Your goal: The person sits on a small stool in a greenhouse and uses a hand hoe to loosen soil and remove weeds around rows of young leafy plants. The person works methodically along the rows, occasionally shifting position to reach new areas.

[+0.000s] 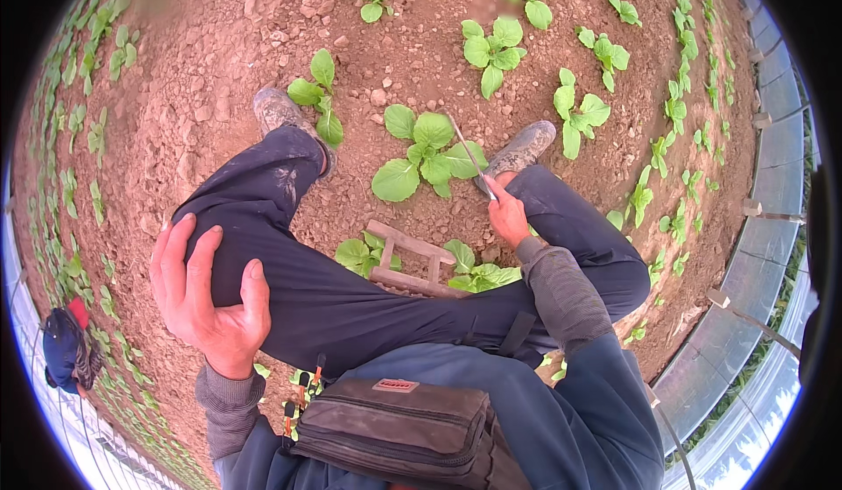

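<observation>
My right hand (510,217) grips a thin, slightly bent metal hand tool (468,148). Its far end reaches to the right edge of a broad-leaved green seedling (427,155), which grows in the soil between my feet. Over my bent left knee, my left hand (207,293) has its fingers spread and holds nothing; whether it rests on the trouser leg is hard to tell. Low between my legs is a small wooden frame, perhaps a stool (411,258), partly hidden by my thigh. Leafy plants (483,274) show on both sides of it.
My soiled left shoe (283,110) is close beside another seedling (322,95); my right shoe (526,148) stands near a further plant (579,114). Plant rows run along both sides. Plastic sheeting (779,181) borders the right. A person (66,348) is at the far left. A brown bag (395,424) lies against my waist.
</observation>
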{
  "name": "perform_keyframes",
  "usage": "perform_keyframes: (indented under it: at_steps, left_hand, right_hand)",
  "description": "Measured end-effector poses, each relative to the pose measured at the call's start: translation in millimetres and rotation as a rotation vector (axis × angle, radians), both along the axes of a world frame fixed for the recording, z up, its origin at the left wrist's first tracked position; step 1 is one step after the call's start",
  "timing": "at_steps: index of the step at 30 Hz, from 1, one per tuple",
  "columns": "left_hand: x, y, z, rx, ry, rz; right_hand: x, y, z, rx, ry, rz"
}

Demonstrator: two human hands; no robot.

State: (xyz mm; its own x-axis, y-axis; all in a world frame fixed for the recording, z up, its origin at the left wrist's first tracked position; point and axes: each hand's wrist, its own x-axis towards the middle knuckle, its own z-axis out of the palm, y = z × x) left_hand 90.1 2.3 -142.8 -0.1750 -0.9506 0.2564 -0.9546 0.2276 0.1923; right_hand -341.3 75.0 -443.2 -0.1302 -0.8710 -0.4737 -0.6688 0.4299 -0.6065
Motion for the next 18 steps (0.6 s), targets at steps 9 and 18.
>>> perform_keyframes:
  at_steps: [9,18]
  left_hand:
    - [4.3,2.2,1.4,-0.002,-0.002,0.013]
    - [0.3,-1.0,-0.4,-0.017,-0.016,-0.019]
  right_hand:
    - [-12.5,1.8,4.7,0.017,0.047,-0.073]
    - [4.7,-30.6,-4.8,0.047,0.053,-0.321]
